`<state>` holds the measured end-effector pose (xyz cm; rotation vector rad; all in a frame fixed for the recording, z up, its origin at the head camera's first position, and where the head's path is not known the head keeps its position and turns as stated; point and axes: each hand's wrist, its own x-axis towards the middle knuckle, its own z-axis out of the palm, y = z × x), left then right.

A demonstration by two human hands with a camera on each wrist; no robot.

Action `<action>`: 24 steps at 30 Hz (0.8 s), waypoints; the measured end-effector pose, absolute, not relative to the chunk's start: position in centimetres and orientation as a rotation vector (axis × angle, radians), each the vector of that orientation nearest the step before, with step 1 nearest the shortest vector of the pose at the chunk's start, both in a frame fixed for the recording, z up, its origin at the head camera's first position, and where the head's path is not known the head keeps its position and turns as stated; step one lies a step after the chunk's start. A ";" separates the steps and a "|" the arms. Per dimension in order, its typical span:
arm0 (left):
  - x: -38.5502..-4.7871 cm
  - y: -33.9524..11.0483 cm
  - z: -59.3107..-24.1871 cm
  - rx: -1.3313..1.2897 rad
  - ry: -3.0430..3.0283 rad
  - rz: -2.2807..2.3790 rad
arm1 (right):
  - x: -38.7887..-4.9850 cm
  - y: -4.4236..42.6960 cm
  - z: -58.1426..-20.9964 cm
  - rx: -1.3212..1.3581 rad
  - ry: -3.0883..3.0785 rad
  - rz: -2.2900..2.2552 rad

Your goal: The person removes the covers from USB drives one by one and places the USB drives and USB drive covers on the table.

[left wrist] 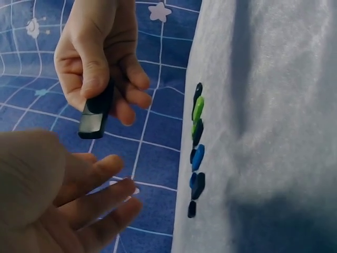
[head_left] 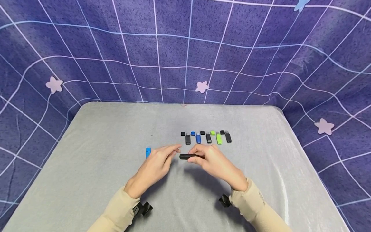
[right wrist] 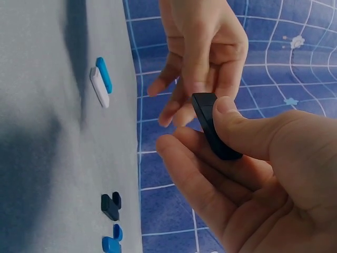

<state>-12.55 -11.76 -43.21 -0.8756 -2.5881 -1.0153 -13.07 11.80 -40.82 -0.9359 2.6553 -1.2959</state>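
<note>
A black USB flash drive (head_left: 185,157) is pinched between the thumb and fingers of my right hand (head_left: 213,161), held up over the table. In the right wrist view, the drive (right wrist: 208,121) looks capped at its free end. My left hand (head_left: 157,162) hovers just left of that end, fingers extended and apart from it. Beyond my hands lies a row of uncapped drives: black (head_left: 188,139), blue (head_left: 198,138), green (head_left: 218,138) and others, with their caps beside them. A light-blue drive (head_left: 148,151) and a white one (right wrist: 98,87) lie near the left hand.
The grey cloth-covered table (head_left: 101,138) extends around the hands. Purple-blue curtains (head_left: 174,51) with grid lines and stars stand behind and at both sides. A small black camera (head_left: 146,208) sits at the left wrist, another (head_left: 224,200) at the right.
</note>
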 end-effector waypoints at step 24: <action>-12.0 -11.2 -42.9 -1.084 -2.878 -0.863 | -12.8 11.3 -41.4 -1.167 2.617 -1.127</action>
